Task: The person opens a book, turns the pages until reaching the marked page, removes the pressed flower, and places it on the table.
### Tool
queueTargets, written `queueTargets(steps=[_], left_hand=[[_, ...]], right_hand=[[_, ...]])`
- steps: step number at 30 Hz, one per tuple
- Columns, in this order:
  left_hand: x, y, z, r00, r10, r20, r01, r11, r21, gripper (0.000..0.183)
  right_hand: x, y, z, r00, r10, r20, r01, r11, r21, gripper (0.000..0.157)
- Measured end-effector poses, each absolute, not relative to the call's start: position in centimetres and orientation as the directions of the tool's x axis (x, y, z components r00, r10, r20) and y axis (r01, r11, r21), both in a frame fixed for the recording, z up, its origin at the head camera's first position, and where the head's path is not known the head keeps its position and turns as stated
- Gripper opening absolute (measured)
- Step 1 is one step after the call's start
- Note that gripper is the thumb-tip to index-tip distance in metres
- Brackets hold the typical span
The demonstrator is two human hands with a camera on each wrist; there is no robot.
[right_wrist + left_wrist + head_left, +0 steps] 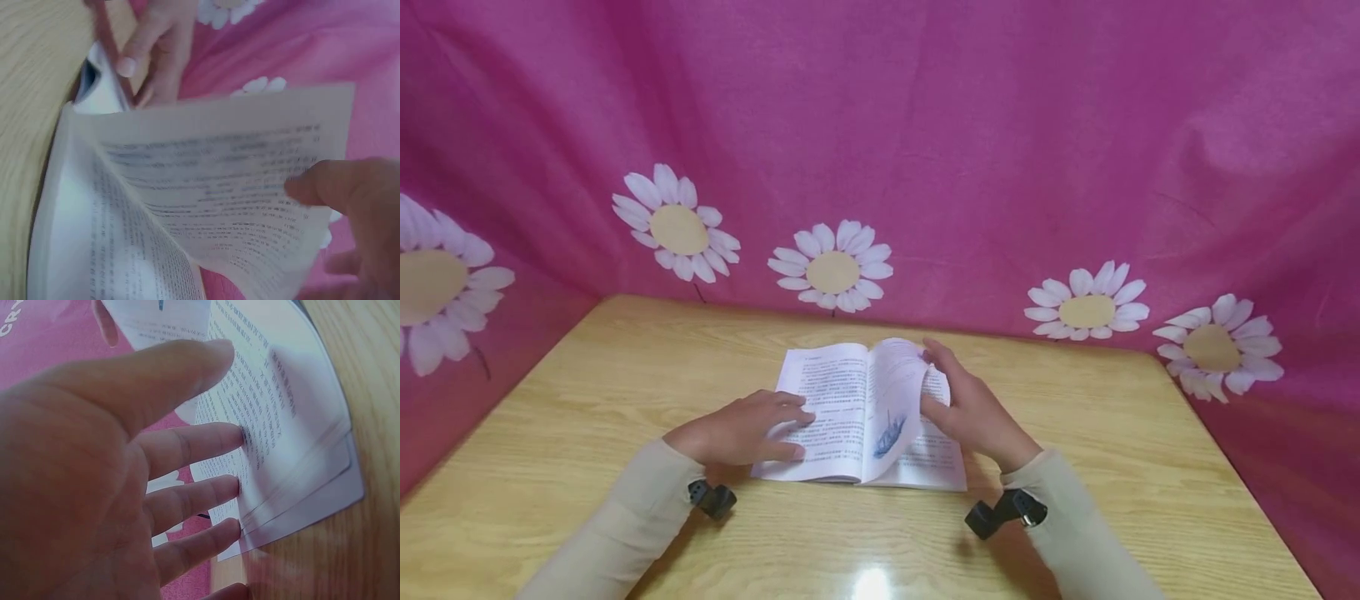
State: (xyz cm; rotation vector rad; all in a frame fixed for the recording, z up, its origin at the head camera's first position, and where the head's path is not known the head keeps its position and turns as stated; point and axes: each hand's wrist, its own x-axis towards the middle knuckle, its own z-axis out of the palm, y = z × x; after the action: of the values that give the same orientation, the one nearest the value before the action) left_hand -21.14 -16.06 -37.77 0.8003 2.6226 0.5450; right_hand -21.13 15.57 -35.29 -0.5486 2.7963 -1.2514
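Pink cloth [955, 167] (daisy-printed) hangs behind the book [847, 417].

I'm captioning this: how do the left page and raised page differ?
The left page lies flatter; the raised page curls. The left page shows only text; the raised page has a blue drawing. The left hand touches the left page; the right hand holds the raised page. Both bear print.

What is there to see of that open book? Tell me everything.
The open book lies on the wood-grain table, its white paper pages printed with lines of dark text. A leaf bearing a blue drawing curves up off the right side, pinched by the right hand. The left hand touches the left page.
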Motion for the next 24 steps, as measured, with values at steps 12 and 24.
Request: queueTargets(steps=[12,24], left_hand=[[-21.1,-16.0,-37.7,-0.799,0.567,-0.202,0.427,0.771,0.473,0.056],[-21.3,-16.1,-37.9,-0.791,0.588,-0.166,0.461,0.753,0.469,0.056]], right_hand=[[-19.7,13.7,-35.6,-0.950,-0.312,0.008,-0.232,0.688,-0.688,0.065],[-19.4,13.1,-36.2,-0.886,-0.459,0.057,-0.363,0.613,-0.702,0.052]])
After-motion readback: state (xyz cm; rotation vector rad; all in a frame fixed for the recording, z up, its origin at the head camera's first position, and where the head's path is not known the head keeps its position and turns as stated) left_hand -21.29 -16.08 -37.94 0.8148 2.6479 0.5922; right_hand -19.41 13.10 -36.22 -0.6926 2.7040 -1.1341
